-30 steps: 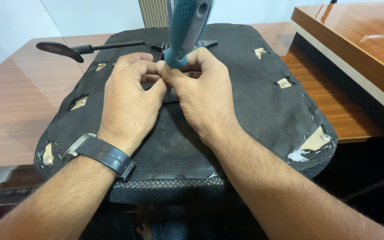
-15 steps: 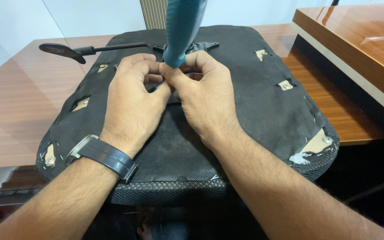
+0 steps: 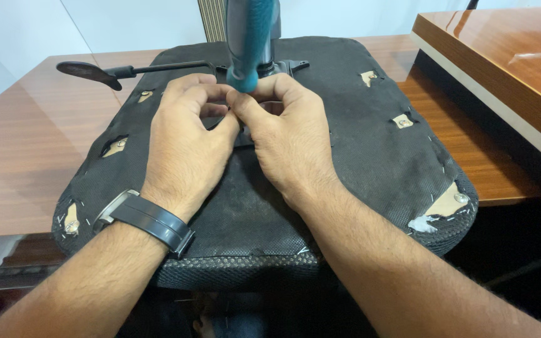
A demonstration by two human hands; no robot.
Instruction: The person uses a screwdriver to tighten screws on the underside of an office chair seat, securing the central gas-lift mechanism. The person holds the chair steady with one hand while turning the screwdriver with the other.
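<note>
An upturned chair seat (image 3: 370,144) with a black fabric underside lies on a brown wooden table (image 3: 20,144). A teal and grey tool handle (image 3: 252,37) stands upright over the seat's middle. My left hand (image 3: 186,150), with a dark watch (image 3: 148,222) on its wrist, and my right hand (image 3: 295,144) are side by side on the seat. Their fingers curl in and meet around the handle's lower end, thumbs pressed together. What lies under the fingers is hidden.
A black lever with a paddle end (image 3: 92,72) sticks out to the left from the seat's metal plate (image 3: 289,64). Several cut-outs in the fabric show bolt holes. A higher wooden desk top (image 3: 502,56) stands at the right. The seat's near edge overhangs the table.
The teal handle has tipped from a slight rightward lean to nearly upright. Both hands stay closed at its base in almost the same spot.
</note>
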